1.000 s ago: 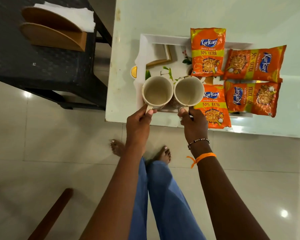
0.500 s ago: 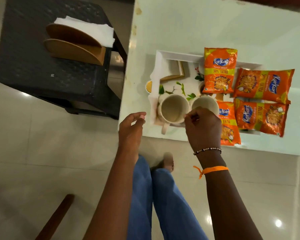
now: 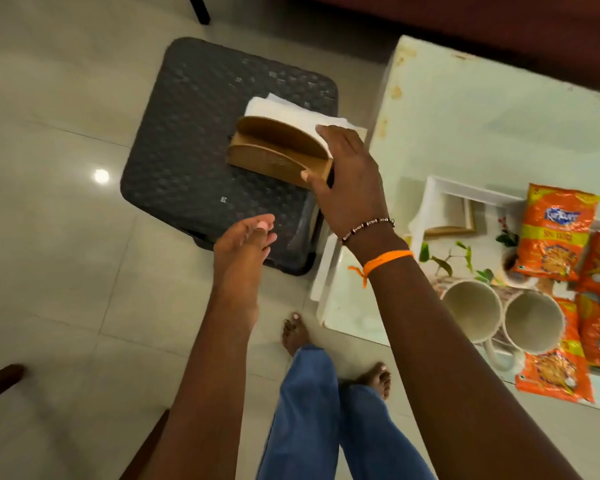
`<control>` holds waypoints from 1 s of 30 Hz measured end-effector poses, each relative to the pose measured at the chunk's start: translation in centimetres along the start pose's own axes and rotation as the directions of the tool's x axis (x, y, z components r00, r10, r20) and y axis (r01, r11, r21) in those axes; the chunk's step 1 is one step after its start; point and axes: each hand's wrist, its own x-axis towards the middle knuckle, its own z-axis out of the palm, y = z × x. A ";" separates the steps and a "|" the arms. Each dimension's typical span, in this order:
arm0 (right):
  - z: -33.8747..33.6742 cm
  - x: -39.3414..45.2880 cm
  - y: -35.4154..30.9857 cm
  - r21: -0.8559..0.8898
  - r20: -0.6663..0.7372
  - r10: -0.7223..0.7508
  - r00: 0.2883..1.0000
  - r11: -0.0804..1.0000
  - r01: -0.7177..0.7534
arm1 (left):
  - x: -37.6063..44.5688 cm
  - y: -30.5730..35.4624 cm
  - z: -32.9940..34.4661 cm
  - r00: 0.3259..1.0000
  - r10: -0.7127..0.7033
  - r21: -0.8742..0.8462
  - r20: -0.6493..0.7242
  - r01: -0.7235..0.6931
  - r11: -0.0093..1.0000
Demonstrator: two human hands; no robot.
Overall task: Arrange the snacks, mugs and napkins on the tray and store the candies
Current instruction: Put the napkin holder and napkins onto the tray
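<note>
A wooden napkin holder (image 3: 271, 157) with white napkins (image 3: 284, 109) stands on a dark woven stool (image 3: 194, 133). My right hand (image 3: 347, 181) spans the holder's right end, thumb on its front face and fingers over the napkins at the back. My left hand (image 3: 243, 244) hovers over the stool's near edge, fingers loose and holding nothing. At the right, the white tray (image 3: 433, 188) carries two cream mugs (image 3: 471, 310) (image 3: 534, 322) side by side and several orange snack packets (image 3: 555, 233). No candies are in view.
The tray sits on a pale glass table (image 3: 482, 126) right of the stool, near its front edge. My feet and blue trousers (image 3: 312, 410) are on the tiled floor below. A dark wooden piece (image 3: 0, 379) lies at the lower left.
Both hands have let go of the mugs, which now stand on the tray. My right hand has swung left onto the napkin holder, my left has moved toward the stool, and my view has turned left.
</note>
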 end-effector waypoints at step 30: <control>-14.0 -11.8 17.5 -0.122 0.023 0.145 0.989 0.982 -0.141 | -5.3 -3.1 15.9 0.943 0.059 0.230 0.327 -0.140 0.963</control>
